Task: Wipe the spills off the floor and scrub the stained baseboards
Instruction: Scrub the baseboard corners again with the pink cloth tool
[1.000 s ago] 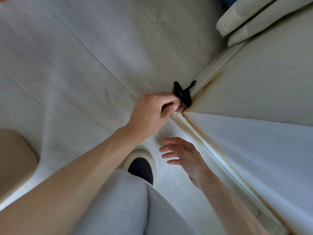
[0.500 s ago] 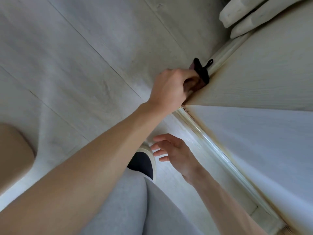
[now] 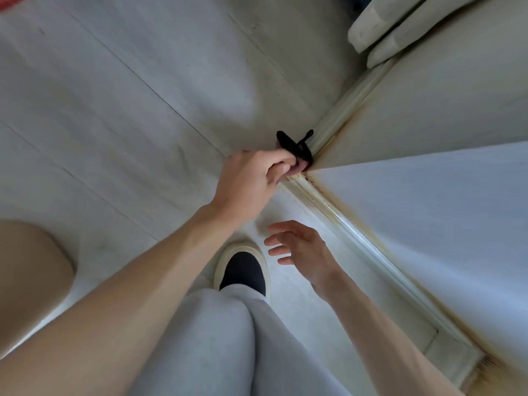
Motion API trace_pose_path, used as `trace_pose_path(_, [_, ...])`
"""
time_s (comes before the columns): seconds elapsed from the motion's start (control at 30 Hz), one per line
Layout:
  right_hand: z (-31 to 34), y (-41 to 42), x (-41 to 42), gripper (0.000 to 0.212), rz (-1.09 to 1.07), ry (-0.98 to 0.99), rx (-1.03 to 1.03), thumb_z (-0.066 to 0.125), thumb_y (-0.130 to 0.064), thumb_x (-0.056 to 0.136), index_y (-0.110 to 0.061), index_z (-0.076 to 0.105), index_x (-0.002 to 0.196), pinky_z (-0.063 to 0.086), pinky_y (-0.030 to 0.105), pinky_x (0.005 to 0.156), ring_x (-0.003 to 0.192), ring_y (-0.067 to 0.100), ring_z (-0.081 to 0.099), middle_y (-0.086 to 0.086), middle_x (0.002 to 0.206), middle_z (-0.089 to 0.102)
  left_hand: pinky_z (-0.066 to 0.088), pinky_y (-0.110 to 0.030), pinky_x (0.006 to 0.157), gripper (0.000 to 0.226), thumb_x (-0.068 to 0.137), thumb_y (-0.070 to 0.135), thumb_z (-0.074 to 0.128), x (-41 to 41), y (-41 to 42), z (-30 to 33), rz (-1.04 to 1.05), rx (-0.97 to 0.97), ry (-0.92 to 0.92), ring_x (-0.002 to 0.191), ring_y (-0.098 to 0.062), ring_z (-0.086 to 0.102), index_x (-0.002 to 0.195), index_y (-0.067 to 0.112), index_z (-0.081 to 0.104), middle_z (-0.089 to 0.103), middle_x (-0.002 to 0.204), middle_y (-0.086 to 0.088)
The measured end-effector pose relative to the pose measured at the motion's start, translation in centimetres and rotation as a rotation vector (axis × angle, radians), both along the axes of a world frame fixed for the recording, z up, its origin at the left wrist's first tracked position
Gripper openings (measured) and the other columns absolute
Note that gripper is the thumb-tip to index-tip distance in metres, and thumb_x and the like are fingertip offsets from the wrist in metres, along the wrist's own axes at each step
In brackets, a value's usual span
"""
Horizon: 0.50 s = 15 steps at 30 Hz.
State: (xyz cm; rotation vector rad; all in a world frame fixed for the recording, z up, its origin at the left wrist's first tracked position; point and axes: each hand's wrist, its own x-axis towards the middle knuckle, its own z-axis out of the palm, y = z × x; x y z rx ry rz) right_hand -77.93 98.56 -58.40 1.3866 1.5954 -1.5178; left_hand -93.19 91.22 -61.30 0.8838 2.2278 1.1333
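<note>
My left hand (image 3: 251,184) is shut on a small black cloth (image 3: 294,147) and presses it against the outer wall corner where two runs of cream baseboard (image 3: 343,110) meet. Brown stains (image 3: 318,191) line the top edge of the nearer baseboard run, just right of the cloth. Lower down, my right hand (image 3: 300,250) hovers over the pale wood floor (image 3: 143,124) with its fingers spread and nothing in it, close to the baseboard.
My black shoe with a cream sole (image 3: 243,270) and grey trouser leg (image 3: 223,338) are directly below the hands. A rounded beige object (image 3: 28,281) sits at the left edge. Pale padded pieces (image 3: 400,27) lie against the wall at top right.
My left hand slid the cloth away along the far baseboard run, then came back to the corner. My right hand stayed open in about the same spot.
</note>
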Motion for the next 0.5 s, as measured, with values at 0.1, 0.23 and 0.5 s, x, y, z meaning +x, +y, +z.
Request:
trace_pose_path(0.1, [1.0,-0.2,0.1,0.027,-0.053,0.053,0.022,0.047,-0.016,0.101,-0.023,0.069,0.114,0.059,0.033,0.085,0.092,0.014,0.074,-0.005,0.098,0.078,0.057,-0.034,0.076,0.017,0.098,0.016,0.061,-0.3,-0.8,-0.4,0.118,0.073,-0.110,0.078,-0.011,0.070,0.099,0.024,0.076,0.075,0.081,0.010])
trace_pose_path(0.23, [2.1,-0.3,1.7,0.027,-0.194,0.159,0.107,0.048,-0.011,0.102,-0.018,0.071,0.112,0.058,0.038,0.087,0.093,0.021,0.074,0.002,0.099,0.078,0.052,-0.023,0.095,0.017,0.103,0.013,0.060,1.0,-2.9,-1.7,0.298,0.177,-0.481,0.096,-0.001,0.069,0.103,0.024,0.073,0.074,0.096,0.016])
trace_pose_path(0.5, [3.3,-2.5,4.5,0.055,-0.629,0.327,-0.089,0.052,-0.055,0.100,-0.009,0.067,0.128,0.049,0.041,0.107,0.119,0.021,0.067,0.008,0.123,0.073,0.054,-0.052,0.097,0.039,0.104,0.035,0.057,3.8,-5.5,0.7,0.192,0.302,-1.380,0.111,-0.036,0.068,0.130,0.006,0.064,0.068,0.127,-0.022])
